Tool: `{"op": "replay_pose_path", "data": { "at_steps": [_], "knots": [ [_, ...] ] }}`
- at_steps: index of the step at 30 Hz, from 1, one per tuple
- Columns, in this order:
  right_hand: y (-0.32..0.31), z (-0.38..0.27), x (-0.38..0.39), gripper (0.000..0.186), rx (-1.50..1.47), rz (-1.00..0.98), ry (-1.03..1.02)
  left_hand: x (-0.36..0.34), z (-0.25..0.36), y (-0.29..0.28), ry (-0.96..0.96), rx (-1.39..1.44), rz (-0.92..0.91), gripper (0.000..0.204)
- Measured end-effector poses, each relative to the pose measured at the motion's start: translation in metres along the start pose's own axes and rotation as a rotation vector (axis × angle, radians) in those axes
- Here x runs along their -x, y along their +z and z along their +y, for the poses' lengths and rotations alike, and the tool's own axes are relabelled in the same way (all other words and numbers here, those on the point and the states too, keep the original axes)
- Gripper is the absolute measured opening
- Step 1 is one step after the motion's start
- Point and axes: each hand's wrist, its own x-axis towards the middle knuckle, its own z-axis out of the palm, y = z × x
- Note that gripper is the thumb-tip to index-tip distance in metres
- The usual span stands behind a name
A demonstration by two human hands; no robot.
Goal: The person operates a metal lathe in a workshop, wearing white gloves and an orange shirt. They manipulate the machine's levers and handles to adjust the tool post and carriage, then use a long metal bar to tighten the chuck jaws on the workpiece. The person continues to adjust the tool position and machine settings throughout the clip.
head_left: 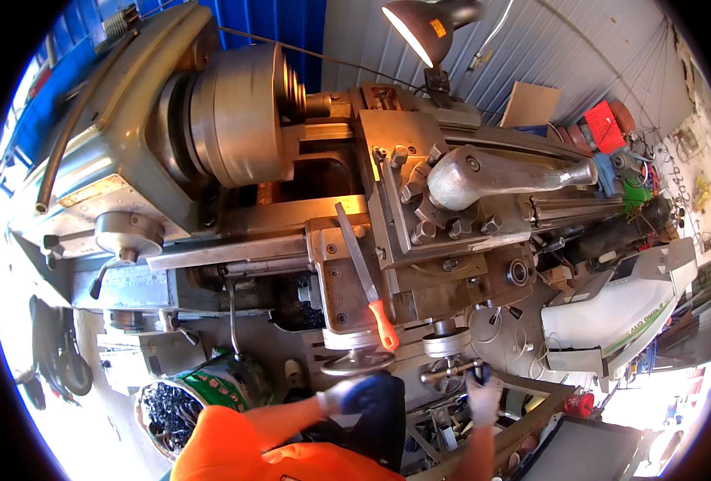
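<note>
I am at a metal lathe, with a large round chuck [239, 116] at the left whose jaws look smeared. My right hand [484, 394], in a white glove, grips the end of a crank handle [451, 372] below the carriage. Lower and more central, my left hand [341, 396], gloved in white and blue, lies by my dark trouser leg, just under a handwheel [359, 362]; its fingers are hard to make out. A file [358, 255] with an orange handle lies across the carriage. The tool post carries a large grey lever [508, 178].
A lit lamp [429, 32] hangs over the back of the lathe. At lower left stands a bin [211, 389] holding dark metal shavings. A white and green machine cover [612, 305] is at right, with a metal-framed bench [532, 401] close to my right arm.
</note>
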Motion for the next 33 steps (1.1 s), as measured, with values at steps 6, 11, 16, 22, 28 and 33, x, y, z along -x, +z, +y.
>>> {"op": "replay_pose_path", "data": {
  "at_steps": [6,11,16,22,28,33],
  "knots": [
    [0.027,-0.055,0.052,0.042,-0.022,-0.219,-0.019,0.010,0.005,-0.077,0.066,-0.257,0.902,0.029],
    [0.011,-0.013,-0.006,0.023,-0.157,-0.170,-0.049,-0.086,-0.056,-0.093,0.127,-0.733,0.472,0.026],
    [0.001,-0.095,0.038,0.029,-0.210,-0.357,0.079,0.019,0.009,0.050,-0.150,-0.280,0.584,0.020],
    [0.061,0.013,0.034,0.032,0.206,0.084,0.048,0.005,0.013,-0.015,0.009,-0.248,1.076,0.025],
    [-0.027,-0.046,0.026,0.027,-0.551,-0.363,0.218,-0.065,-0.031,-0.049,0.245,-1.436,0.246,0.031],
    [0.079,0.000,0.051,0.043,0.342,-0.246,0.050,0.000,-0.005,0.033,-0.033,-0.259,0.372,0.018]
  ]
}}
